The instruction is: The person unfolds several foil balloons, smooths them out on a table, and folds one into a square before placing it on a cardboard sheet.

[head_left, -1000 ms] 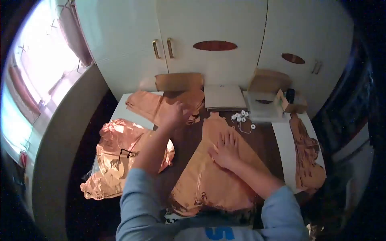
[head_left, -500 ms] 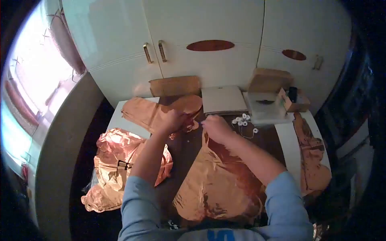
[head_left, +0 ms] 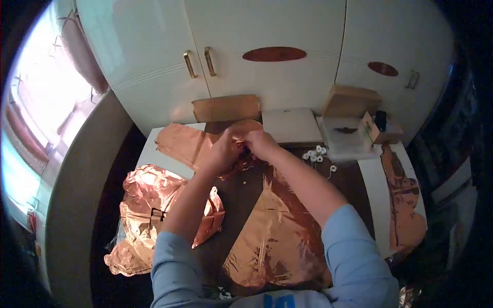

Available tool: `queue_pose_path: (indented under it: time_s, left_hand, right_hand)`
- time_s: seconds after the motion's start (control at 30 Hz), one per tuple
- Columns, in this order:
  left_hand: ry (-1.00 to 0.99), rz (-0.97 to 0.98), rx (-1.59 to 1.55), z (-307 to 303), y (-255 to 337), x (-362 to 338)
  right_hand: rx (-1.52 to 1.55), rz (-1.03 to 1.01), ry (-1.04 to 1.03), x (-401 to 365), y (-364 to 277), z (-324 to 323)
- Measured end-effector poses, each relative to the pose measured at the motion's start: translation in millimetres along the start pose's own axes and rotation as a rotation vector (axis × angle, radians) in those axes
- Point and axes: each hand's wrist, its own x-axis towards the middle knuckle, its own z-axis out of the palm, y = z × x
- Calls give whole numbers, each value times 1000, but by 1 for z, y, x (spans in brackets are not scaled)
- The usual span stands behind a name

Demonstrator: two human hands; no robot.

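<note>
Several deflated rose-gold foil balloons lie around my hands. My left hand (head_left: 224, 153) is closed on the crumpled edge of the far foil balloon (head_left: 181, 143), which lies flat across the back of the table. Right beside it, my right hand (head_left: 263, 145) has its fingers pressed together at the same crumpled edge. The fingertips of both hands nearly meet, and what lies exactly between them is hidden. Below my right forearm, a large flat foil balloon (head_left: 272, 231) spreads toward my body, its narrow top pointing away from me.
A shiny, wrinkled foil balloon (head_left: 146, 205) lies at the left, and a folded one (head_left: 403, 205) at the right. Small white rings (head_left: 319, 153) sit right of my hands. Behind them are a pale flat box (head_left: 291, 126), an open carton (head_left: 382, 131) and cabinets (head_left: 277, 25).
My right hand has left the narrow top of the near balloon and moved left and away from me to join my left hand. The view has shifted slightly.
</note>
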Motion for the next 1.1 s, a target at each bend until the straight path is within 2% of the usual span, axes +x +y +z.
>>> queue_pose_path:
  time_s: [0.1,0.2,0.27,0.37,0.4,0.47,0.5,0.6,0.7,0.77,0.87,1.0,1.1]
  left_hand:
    - [147,619,263,11,-27,2]
    - [-57,559,298,11,-37,-3]
    - [-5,470,286,27,-50,4]
    - [-160,220,139,28,-58,4]
    - [-246,119,71,23,-55,5]
    - [-88,84,185,34,-66,13]
    - [-11,64,242,40,-71,16]
    - [115,122,89,35,-64,16]
    - [-11,24,59,20,-37,6]
    - [-23,33,68,28,-50,12]
    - [11,51,3,30,-60,13]
    - [3,102,103,14,-55,14]
    - [-14,229,-113,6,-37,13]
  right_hand:
    - [57,53,20,-1,-3,-4]
    - [129,119,-35,0,-4,-5]
    - [187,144,-11,-4,-1,-4]
    - [205,90,218,-24,2,-12]
    - [153,24,148,-29,6,-16]
    - [49,-108,8,-36,14,-23]
    - [1,-172,18,-38,13,-21]
    - [-150,-321,32,-37,8,-11]
    - [-261,-381,0,-28,4,0]
    - [-277,-390,-45,-23,6,0]
    - [-161,-97,-100,-17,2,0]
    - [-94,-81,-51,-5,1,-4]
    - [-6,-21,-6,3,-7,-9]
